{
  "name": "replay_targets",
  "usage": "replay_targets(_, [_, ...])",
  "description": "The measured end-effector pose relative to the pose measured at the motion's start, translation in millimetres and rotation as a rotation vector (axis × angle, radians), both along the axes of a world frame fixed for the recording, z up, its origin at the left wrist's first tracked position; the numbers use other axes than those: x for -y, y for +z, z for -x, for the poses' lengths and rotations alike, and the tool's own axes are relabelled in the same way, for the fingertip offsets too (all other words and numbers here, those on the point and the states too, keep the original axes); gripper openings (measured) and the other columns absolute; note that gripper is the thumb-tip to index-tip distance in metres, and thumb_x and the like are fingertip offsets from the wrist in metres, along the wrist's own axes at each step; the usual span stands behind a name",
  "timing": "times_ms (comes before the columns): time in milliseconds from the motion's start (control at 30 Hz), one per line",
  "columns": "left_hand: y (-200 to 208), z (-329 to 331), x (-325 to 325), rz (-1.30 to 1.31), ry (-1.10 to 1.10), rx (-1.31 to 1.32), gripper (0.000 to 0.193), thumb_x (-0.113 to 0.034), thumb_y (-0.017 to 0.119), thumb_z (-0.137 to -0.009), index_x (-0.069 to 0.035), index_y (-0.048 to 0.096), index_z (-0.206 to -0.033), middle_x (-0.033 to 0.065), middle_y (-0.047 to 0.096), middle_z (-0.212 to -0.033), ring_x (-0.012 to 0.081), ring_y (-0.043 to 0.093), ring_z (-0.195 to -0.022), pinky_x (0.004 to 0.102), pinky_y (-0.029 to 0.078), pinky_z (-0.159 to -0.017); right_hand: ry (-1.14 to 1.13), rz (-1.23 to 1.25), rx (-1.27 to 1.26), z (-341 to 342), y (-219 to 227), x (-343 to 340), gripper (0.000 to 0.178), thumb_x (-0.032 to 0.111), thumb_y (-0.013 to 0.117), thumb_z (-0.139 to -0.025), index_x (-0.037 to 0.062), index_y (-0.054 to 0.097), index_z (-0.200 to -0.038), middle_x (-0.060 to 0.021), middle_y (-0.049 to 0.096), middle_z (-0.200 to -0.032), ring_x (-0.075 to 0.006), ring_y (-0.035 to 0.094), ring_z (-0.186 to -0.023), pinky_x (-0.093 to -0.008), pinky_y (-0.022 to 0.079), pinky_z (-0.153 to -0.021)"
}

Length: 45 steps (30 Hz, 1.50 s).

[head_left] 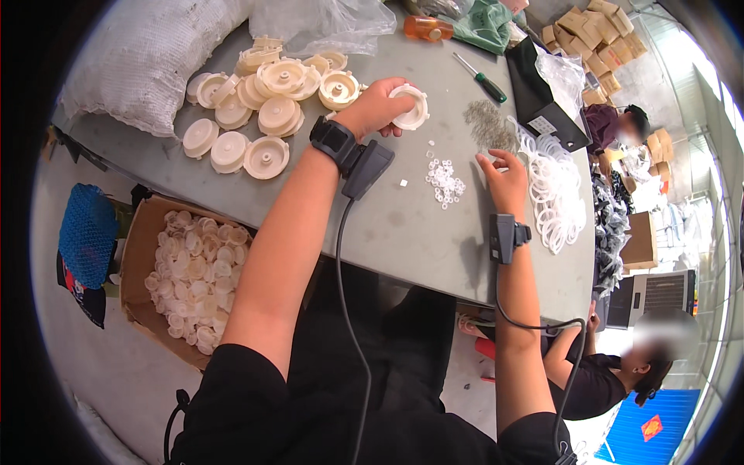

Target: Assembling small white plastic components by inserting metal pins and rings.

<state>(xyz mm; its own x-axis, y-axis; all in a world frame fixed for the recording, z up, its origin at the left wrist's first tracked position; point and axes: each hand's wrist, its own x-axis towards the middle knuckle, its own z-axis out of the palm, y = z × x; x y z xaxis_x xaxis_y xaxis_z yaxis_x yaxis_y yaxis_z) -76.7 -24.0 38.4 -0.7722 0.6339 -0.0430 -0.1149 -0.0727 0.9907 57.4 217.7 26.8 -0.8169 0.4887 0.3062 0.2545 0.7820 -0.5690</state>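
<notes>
My left hand (377, 108) is closed round the edge of a cream plastic cap (411, 108), with its hollow round side turned up above the table. To its left lies a heap of similar round cream plastic caps (280, 77), some stacked and some flat. My right hand (506, 182) hovers beside a pile of tiny grey metal pieces (490, 124), too fine to tell their kind. Its thumb and index finger are bent toward each other in a pinch; anything between them is too small to make out. Small white rings (445, 183) lie between my hands.
Large white rings (554, 190) lie along the table's right side. Farther back are a green-handled screwdriver (490, 87), a black box (549, 97) and an orange bottle (428, 29). A carton of translucent discs (139, 279) stands at lower left. Two people work at right.
</notes>
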Motion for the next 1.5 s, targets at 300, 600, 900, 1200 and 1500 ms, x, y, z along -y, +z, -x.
replay_targets(300, [-3.6, -8.5, -5.2, 0.002, -0.213, -0.061, 0.043, -0.013, 0.053, -0.074, -0.01, 0.049, -0.117, 0.0033, 0.06, -0.093, 0.0093, 0.058, -0.068, 0.0207, 0.044, -0.051, 0.006, 0.104, -0.117, 5.4, -14.5, -7.8, 0.024, 0.026, 0.066, -0.079, 0.0057, 0.064, -0.091, -0.0036, 0.061, -0.072, -0.0135, 0.056, -0.064, -0.0272, 0.043, -0.059])
replay_targets(600, [-12.8, -17.9, -28.8, -0.052, -0.409, -0.072, 0.051, -0.01, 0.051, -0.076, -0.012, 0.043, -0.127, 0.0016, 0.055, -0.112, 0.0096, 0.054, -0.096, 0.0228, 0.047, -0.069, 0.448, 0.491, -0.104, -5.2, 14.6, 56.4, 0.015, 0.012, 0.065, -0.081, 0.0017, 0.063, -0.092, 0.0025, 0.057, -0.069, -0.004, 0.048, -0.062, -0.02, 0.039, -0.055])
replay_targets(900, [-10.4, -28.1, -35.6, -0.006, -0.432, -0.208, 0.043, -0.005, 0.045, -0.083, -0.012, 0.044, -0.126, 0.0022, 0.055, -0.109, 0.0085, 0.052, -0.094, 0.0232, 0.046, -0.074, 0.419, 0.392, -0.095, -4.1, 5.5, 52.9, 0.018, 0.018, 0.063, -0.083, 0.0008, 0.063, -0.09, 0.0021, 0.053, -0.061, -0.0051, 0.044, -0.055, -0.0207, 0.035, -0.051])
replay_targets(1200, [-10.5, -29.8, -38.4, 0.063, -0.275, -0.165, 0.037, -0.01, 0.048, -0.086, -0.008, 0.046, -0.123, 0.0022, 0.055, -0.107, 0.0075, 0.053, -0.09, 0.0223, 0.049, -0.065, 0.554, 0.689, -0.17, -8.0, 16.1, 53.3, 0.021, 0.014, 0.052, -0.089, 0.0012, 0.062, -0.102, -0.0001, 0.059, -0.074, -0.0058, 0.05, -0.062, -0.0205, 0.042, -0.058])
replay_targets(1500, [-9.9, -33.0, -37.6, 0.027, -0.323, -0.227, 0.037, -0.012, 0.048, -0.086, -0.008, 0.046, -0.123, 0.0026, 0.053, -0.111, 0.0072, 0.053, -0.087, 0.022, 0.049, -0.066, 0.615, 0.97, -0.084, -6.0, 9.2, 55.3, 0.02, 0.014, 0.049, -0.091, 0.001, 0.056, -0.105, -0.0039, 0.062, -0.078, -0.0074, 0.053, -0.062, -0.021, 0.044, -0.058])
